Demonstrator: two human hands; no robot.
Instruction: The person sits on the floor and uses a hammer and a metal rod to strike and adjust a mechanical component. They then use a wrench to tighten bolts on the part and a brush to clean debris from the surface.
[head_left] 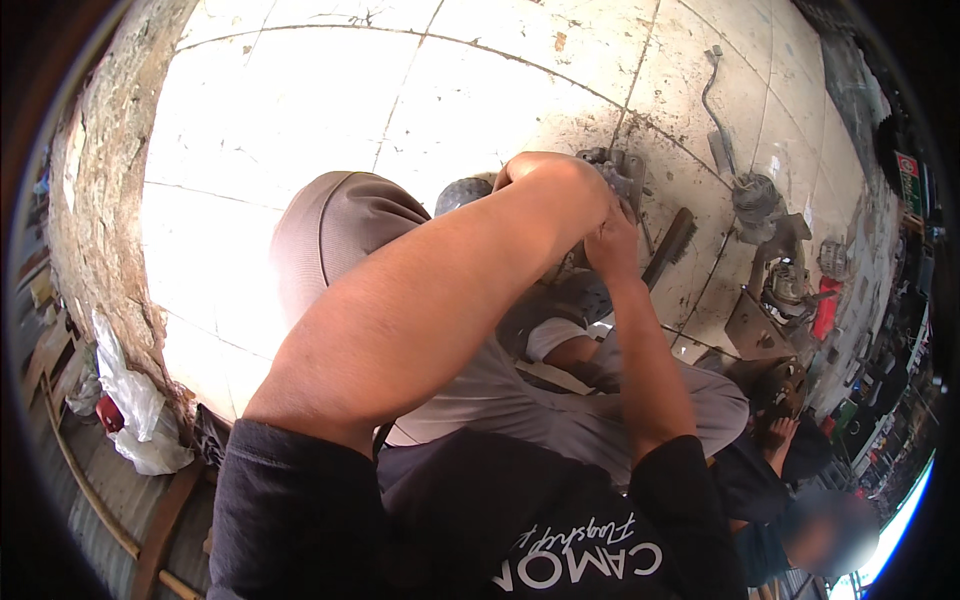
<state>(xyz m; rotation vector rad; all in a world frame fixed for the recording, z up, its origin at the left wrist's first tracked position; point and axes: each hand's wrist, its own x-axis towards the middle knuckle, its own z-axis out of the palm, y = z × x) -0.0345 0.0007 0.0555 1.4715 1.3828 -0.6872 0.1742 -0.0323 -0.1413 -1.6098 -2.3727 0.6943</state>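
Observation:
A grey metal machine part (622, 180) lies on the tiled floor, partly hidden by my hands. My right hand (612, 240) has its fingers bent and pressed together against the near side of this part. My left arm reaches across from the left. My left hand (548, 168) is bent at the wrist beside the part, and its fingers are hidden from view. Just right of my right hand lies a brush (670, 248) with dark bristles. A thin rod or tool is partly visible between brush and part.
Farther right lie a coil-like part with a cable (755, 200), greasy metal assemblies (785, 285), a rusty bracket (757, 328) and a red cylinder (826, 308). Another person (765, 545) sits at the lower right. My knees flank the work. A plastic bag (140, 410) lies left.

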